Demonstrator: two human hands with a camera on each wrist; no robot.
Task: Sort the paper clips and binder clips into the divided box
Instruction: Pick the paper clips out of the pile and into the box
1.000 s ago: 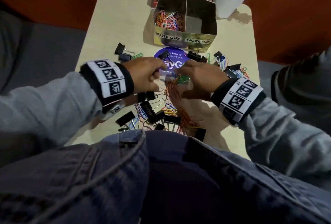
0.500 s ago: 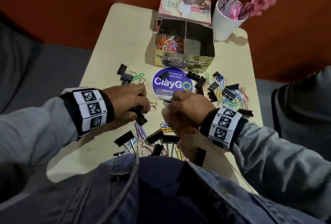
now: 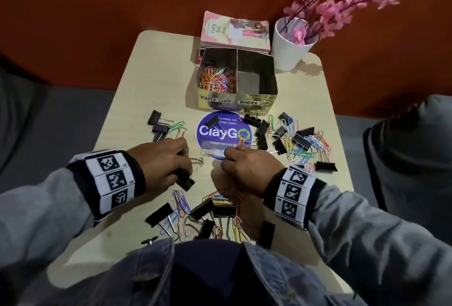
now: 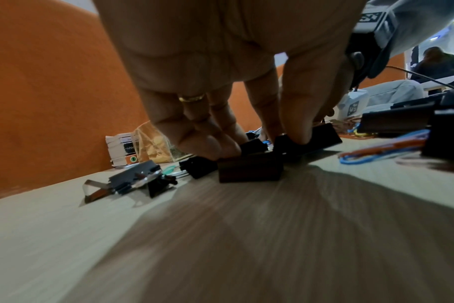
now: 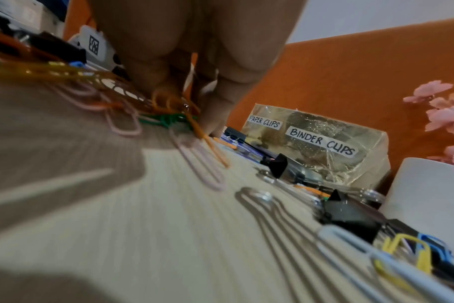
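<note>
Gripping: left hand (image 3: 161, 161) pinches black binder clip (image 3: 185, 181) on desk (image 3: 146, 90).
R hand (image 3: 247, 168): fingers bunched on paper clips (image 5: 169, 114), desk centre.
Divided box (image 3: 254, 102): far side; paper clips in left compartment.

Box (image 3: 236, 102): "PAPER CLIPS", "BINDER CLIPS"

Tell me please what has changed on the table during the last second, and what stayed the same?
Both hands came back from near the purple sticker toward the person. The left hand now grips black binder clips at the table; a second ago it held none visibly. The right hand still gathers a bunch of coloured paper clips. The divided box is unchanged: paper clips in the left compartment, none visible in the binder clip side.
</note>
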